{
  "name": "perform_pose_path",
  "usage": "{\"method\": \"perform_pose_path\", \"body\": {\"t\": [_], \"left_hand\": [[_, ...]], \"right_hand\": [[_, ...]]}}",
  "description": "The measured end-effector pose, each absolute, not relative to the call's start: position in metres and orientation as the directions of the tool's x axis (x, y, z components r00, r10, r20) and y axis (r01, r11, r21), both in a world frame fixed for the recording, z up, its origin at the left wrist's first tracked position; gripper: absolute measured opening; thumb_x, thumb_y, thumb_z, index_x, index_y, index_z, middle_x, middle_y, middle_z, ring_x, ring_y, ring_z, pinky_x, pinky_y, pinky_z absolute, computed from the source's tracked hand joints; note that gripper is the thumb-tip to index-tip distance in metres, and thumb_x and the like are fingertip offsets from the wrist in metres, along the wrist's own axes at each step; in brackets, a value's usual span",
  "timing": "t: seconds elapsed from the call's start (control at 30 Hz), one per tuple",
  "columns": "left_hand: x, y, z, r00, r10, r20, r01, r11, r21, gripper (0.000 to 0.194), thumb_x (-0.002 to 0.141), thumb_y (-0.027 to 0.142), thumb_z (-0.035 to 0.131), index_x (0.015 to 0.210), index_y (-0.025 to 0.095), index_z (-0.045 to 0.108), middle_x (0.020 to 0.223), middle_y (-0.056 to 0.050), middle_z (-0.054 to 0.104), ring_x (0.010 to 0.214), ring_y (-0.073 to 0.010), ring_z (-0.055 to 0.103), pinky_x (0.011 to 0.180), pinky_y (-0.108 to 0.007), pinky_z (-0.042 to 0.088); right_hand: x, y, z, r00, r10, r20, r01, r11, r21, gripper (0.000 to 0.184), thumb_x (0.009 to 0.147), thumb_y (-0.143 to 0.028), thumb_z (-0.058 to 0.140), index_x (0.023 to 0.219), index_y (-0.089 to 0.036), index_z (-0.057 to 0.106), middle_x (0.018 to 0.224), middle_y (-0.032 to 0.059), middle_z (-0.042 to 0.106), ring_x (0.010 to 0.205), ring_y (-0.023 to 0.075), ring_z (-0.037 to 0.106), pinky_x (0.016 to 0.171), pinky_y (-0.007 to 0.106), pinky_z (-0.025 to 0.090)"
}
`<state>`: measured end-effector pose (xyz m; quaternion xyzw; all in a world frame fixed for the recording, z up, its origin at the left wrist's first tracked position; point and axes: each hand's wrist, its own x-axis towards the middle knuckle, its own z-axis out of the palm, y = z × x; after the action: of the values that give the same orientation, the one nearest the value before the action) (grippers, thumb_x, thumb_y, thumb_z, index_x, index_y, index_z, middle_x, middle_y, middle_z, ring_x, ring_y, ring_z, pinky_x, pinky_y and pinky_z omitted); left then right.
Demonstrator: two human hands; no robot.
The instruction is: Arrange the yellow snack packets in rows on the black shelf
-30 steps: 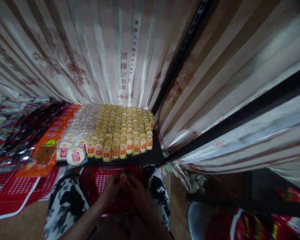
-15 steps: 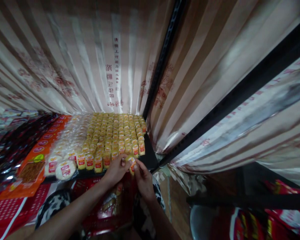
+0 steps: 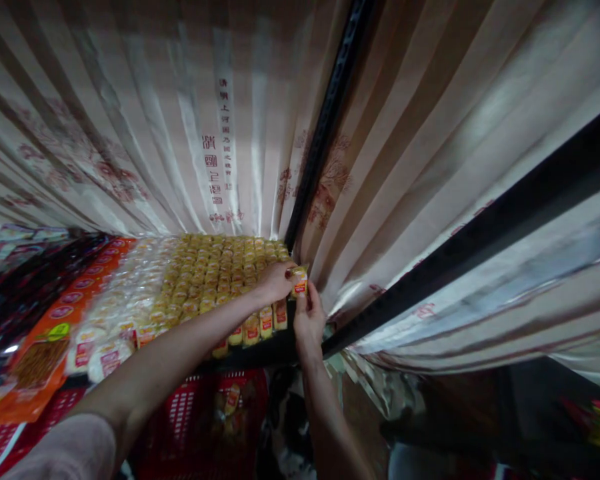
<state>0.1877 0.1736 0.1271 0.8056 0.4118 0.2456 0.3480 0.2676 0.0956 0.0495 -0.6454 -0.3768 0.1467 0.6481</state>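
A small yellow snack packet (image 3: pixel 299 283) with a red and white label is held upright between my two hands at the right end of the shelf. My left hand (image 3: pixel 276 280) reaches across the rows with its fingers closed at the packet's upper left edge. From below, my right hand (image 3: pixel 309 319) pinches the packet's lower right side. Many matching yellow packets (image 3: pixel 215 263) stand in tight rows just left of the hands. My left forearm hides part of the front row.
Left of the yellow rows lie white round packets (image 3: pixel 111 357), orange bags (image 3: pixel 37 363) and dark shiny packs (image 3: pixel 20 283). Below the shelf, a red basket (image 3: pixel 180 413) holds a few packets. A black post (image 3: pixel 325 127) and pale curtains (image 3: pixel 240 120) stand behind.
Both hands have moved up and to the right with the yellow packet, from the front of the rows to the shelf's right end. The basket's contents show more plainly.
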Motion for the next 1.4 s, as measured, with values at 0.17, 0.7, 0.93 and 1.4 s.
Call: {"method": "perform_pose_path", "body": {"t": [0.17,0.7,0.93,1.4], "left_hand": [[0.212,0.196,0.129,0.546,0.831,0.102,0.588,-0.468,0.660,0.031,0.083,0.024,0.053,0.113,0.018,0.062,0.108,-0.006,0.069,0.093,-0.0160,0.063,0.083,-0.024,0.048],[0.215,0.222,0.078,0.529,0.836,0.147,0.720,-0.534,0.443,0.030,0.081,0.025,0.053,0.107,0.017,0.066,0.109,-0.008,0.064,0.114,-0.0221,0.047,0.102,-0.031,0.037],[0.219,0.226,0.078,0.525,0.839,0.147,0.754,-0.538,0.376,0.033,0.078,0.025,0.056,0.106,0.012,0.066,0.109,-0.013,0.060,0.115,-0.0259,0.041,0.098,-0.032,0.039],[0.220,0.229,0.077,0.492,0.856,0.158,0.770,-0.513,0.378,0.029,0.080,0.014,0.049,0.102,0.018,0.067,0.108,-0.011,0.058,0.114,-0.0239,0.042,0.092,-0.031,0.044]], "right_hand": [[0.277,0.108,0.044,0.708,0.633,0.315,0.317,0.113,-0.942,0.054,0.085,-0.039,0.040,0.131,-0.013,0.048,0.135,0.0139,0.050,0.125,0.0227,0.046,0.106,0.041,0.034],[0.284,0.129,0.010,0.670,0.729,0.141,0.201,0.005,-0.980,0.049,0.079,-0.042,0.044,0.111,-0.012,0.065,0.117,0.0136,0.064,0.113,0.0237,0.055,0.102,0.038,0.036],[0.282,0.137,0.018,0.641,0.763,0.083,0.156,-0.024,-0.987,0.054,0.081,-0.048,0.039,0.111,-0.010,0.065,0.120,0.0141,0.062,0.114,0.0238,0.055,0.102,0.036,0.036],[0.288,0.141,0.014,0.592,0.806,0.022,0.247,-0.156,-0.956,0.070,0.085,-0.058,0.029,0.110,-0.004,0.065,0.117,0.0207,0.063,0.117,0.0281,0.053,0.104,0.039,0.034]]}}
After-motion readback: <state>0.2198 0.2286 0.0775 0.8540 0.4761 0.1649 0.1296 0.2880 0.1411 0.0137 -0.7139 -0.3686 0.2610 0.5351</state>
